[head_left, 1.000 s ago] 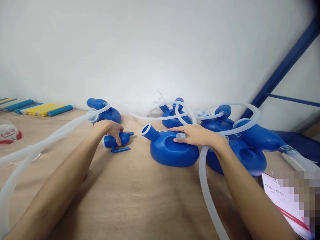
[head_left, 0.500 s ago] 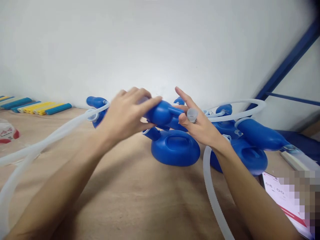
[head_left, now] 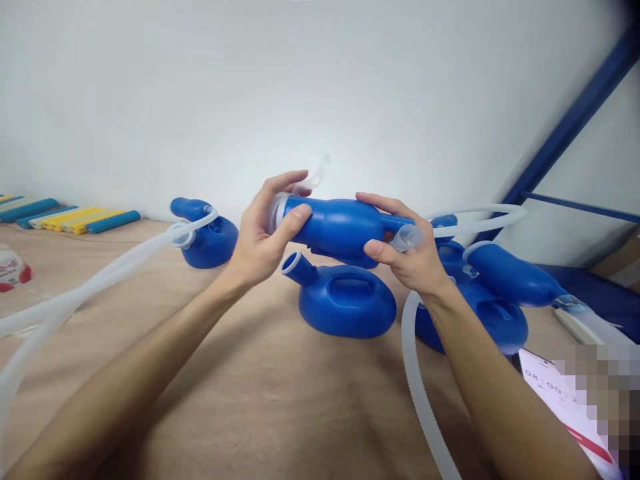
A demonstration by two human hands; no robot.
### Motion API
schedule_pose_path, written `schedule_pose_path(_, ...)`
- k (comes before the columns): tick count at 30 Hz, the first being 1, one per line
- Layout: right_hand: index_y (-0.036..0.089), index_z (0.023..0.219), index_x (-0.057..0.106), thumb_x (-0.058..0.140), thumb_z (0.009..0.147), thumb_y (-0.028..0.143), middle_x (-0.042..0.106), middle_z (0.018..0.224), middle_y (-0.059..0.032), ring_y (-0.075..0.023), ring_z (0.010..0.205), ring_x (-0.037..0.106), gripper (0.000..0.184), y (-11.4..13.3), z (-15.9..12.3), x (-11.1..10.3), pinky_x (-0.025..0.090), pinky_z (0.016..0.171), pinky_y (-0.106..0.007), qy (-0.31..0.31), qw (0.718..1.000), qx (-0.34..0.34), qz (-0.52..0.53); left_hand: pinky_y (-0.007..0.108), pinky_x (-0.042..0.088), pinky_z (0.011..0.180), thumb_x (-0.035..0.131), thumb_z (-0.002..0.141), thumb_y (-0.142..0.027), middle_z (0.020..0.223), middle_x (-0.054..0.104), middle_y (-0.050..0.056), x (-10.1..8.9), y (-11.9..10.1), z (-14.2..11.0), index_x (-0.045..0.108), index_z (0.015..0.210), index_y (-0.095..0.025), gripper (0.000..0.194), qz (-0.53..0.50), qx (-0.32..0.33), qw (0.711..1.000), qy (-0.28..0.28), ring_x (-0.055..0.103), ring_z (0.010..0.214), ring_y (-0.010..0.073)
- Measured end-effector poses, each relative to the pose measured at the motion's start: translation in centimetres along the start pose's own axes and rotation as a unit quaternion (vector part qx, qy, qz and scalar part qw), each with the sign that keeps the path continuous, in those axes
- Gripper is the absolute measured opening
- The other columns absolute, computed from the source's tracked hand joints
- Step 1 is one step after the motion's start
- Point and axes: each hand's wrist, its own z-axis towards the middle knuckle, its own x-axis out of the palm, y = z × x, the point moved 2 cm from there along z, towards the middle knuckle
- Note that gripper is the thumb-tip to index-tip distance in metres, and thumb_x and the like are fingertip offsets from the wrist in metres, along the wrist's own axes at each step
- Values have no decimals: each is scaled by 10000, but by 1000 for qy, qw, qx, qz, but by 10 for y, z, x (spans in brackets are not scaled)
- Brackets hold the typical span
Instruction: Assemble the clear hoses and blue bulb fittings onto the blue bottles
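Left hand (head_left: pixel 260 243): curled around the collared end of the blue bottle piece (head_left: pixel 337 223), thumb on its near side.
Right hand (head_left: pixel 417 260): partly closed, with the translucent tube end (head_left: pixel 407 238) tucked in its grip; thumb and forefinger reach the bottle piece's narrow end.
Blue bottle piece: between both hands, raised above the desk (head_left: pixel 310 413), roughly level, white collar (head_left: pixel 281 212) toward the left hand and slim spout (head_left: pixel 397 223) toward the right.
Handling: probably light, hollow plastic; the body looks fairly stiff and smooth enough to slip or roll under loose fingers. The spout seems the part to spare from sideways force.
Where to grip: around the wide body just beside the collar, steadied near the shoulder.
Blue jug (head_left: pixel 345 313): upright on the desk, below and slightly nearer than the held piece, its white-rimmed mouth tilted toward the left edge.
Ribbed hose (head_left: pixel 420 387): looks flexible, running down from near the right wrist toward the near edge; whether it joins the tube end, I cannot tell.
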Motion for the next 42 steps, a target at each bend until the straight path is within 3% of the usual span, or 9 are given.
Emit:
schedule_pose_path(6, 280, 1362, 672, 783, 816, 642, 599, 1446, -84, -332, 1275, 606, 664, -14, 0, 9, 595, 978, -459, -16, 995, 8, 101, 394, 477, 1156, 561, 1065, -364, 1449, 581, 39, 26, -11, -16, 479, 1531, -390, 474, -121, 40, 985, -117, 588, 1347, 226)
schedule_pose_path(17, 278, 1280, 673, 791, 707, 766, 708, 1231, -85, -300, 977, 738, 762, -1, 1, 15, 662, 732, -419, 26, 954, 155, 256, 457, 381, 1235, 489, 1022, -180, 1598, 388, 124, 15, -39, -20, 395, 1610, -230, 598, 90, 243, 965, -41, 412, 1475, 295)
schedule_pose_path(21, 227, 1231, 646, 780, 603, 870, 736, 993, -106, -267, 718, 732, 909, -4, 3, 15, 624, 534, -372, 34, 933, 242, 265, 499, 388, 1227, 595, 981, -230, 1662, 321, 63, 12, -27, -15, 361, 1625, -357, 696, 93, 276, 957, -5, 338, 1536, 330)
schedule_pose_path(25, 167, 1206, 638, 567, 763, 941, 690, 825, -117, -299, 753, 746, 895, -1, 4, 13, 589, 517, -346, 58, 955, 249, 153, 477, 341, 1269, 494, 1055, -253, 1714, 247, 9, 5, -11, 0, 164, 1671, -447, 725, -44, 152, 985, 62, 325, 1564, 256)
schedule_pose_path(28, 218, 1474, 507, 610, 807, 874, 640, 1327, -173, -345, 1147, 701, 941, 8, 5, 11, 642, 747, -385, 36, 992, 118, 16, 406, 514, 1093, 495, 1070, -404, 1563, 494, 87, 1, 6, 5, 405, 1579, -349, 520, -123, -116, 985, -18, 549, 1385, 260)
schedule_pose_path(31, 310, 1626, 312, 732, 777, 787, 319, 1672, -129, -361, 1475, 453, 1061, 10, 4, 14, 592, 1008, -470, 64, 992, -50, -99, 314, 554, 901, 614, 1002, -488, 1308, 661, 102, 1, 11, 3, 516, 1481, -245, 546, -198, -335, 919, -63, 655, 1135, 220)
schedule_pose_path(33, 313, 1583, 380, 770, 787, 727, 311, 1676, -124, -353, 1504, 414, 978, 4, 3, 18, 561, 1060, -498, 85, 976, -118, -160, 253, 530, 826, 686, 955, -446, 1230, 681, 81, 3, 4, 4, 620, 1355, -201, 474, -247, -391, 884, -64, 651, 1059, 185)
schedule_pose_path(39, 240, 1356, 551, 786, 843, 600, 622, 1312, -136, -307, 1202, 650, 670, -7, -1, 22, 600, 939, -453, -63, 946, -192, -254, 226, 485, 702, 607, 996, -378, 996, 672, 51, 23, -29, -3, 700, 1004, -148, 247, -366, -514, 775, -25, 604, 852, 142)
schedule_pose_path(42, 232, 1399, 585, 770, 839, 627, 645, 1267, -131, -314, 1085, 691, 710, -6, -4, 27, 600, 896, -469, -32, 933, -156, -321, 247, 515, 807, 563, 1023, -375, 1128, 687, 52, 29, -31, -10, 695, 1151, -190, 261, -288, -482, 823, -87, 637, 999, 171)
